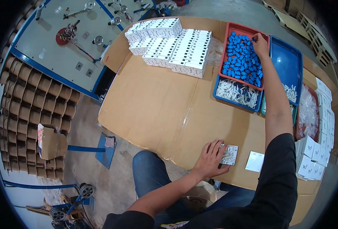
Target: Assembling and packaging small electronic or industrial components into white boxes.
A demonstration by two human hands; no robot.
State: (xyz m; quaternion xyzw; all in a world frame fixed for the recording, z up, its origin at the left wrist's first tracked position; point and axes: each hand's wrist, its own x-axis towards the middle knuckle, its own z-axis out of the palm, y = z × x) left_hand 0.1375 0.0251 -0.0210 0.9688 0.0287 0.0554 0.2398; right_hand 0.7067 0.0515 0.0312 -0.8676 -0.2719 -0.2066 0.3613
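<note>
Nearest me, left hand [211, 158] lies palm-down, fingers loosely spread, thumb apart, bracketing the left side of one white squarish piece [232, 154] on the cardboard-covered table [153, 103]. Pale bits show on its upper face, too small to count. Near-square, so I read no clear long axis; its side edges lean slightly right toward the far end. One white square panel [255, 161] sits just right, apart.

Right: white boxes [310, 156] with small printed marks, not legible to me. Beyond: two blue trays, one [234, 101] holding white slivers, the other [285, 57] largely bare.

Right hand [260, 46], over the red tray [224, 51] of uncountable blue pieces [239, 53]: fingers bent, tips close together; can't tell whether they grip anything. Farthest, stacked white boxes [188, 53] carry dark square prints.
</note>
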